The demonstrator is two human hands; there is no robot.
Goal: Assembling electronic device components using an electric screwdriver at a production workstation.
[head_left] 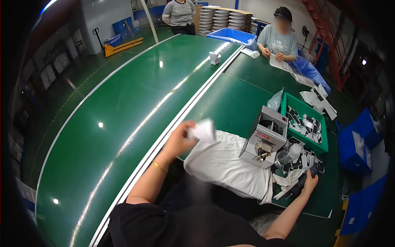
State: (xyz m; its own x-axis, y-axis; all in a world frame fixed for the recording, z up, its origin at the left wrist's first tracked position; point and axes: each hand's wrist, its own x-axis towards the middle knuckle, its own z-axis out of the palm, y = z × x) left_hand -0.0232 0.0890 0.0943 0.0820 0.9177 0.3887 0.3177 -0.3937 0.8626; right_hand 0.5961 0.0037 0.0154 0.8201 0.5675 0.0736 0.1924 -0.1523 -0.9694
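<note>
My left hand (pixel 180 139) is raised over the near edge of the belt, its fingers closed on a small white plastic part (pixel 203 131) that is blurred by motion. At the right, my right hand (pixel 309 182) is wrapped round a black electric screwdriver (pixel 297 189), low over the bench. Between my hands a white cloth (pixel 230 164) lies spread at the bench edge. Beside the cloth stands a grey screw feeder (pixel 263 138). A clear jar (pixel 282 158) and loose black-and-white pieces (pixel 305 159) lie between the feeder and my right hand.
A green crate (pixel 326 142) of black-and-white parts sits behind the feeder. The green conveyor belt (pixel 123 107) runs along my left, bearing another white part (pixel 214 58) and a blue bin (pixel 231 36) farther off. A co-worker (pixel 280 41) handles white pieces across the bench; another person (pixel 179 16) stands beyond.
</note>
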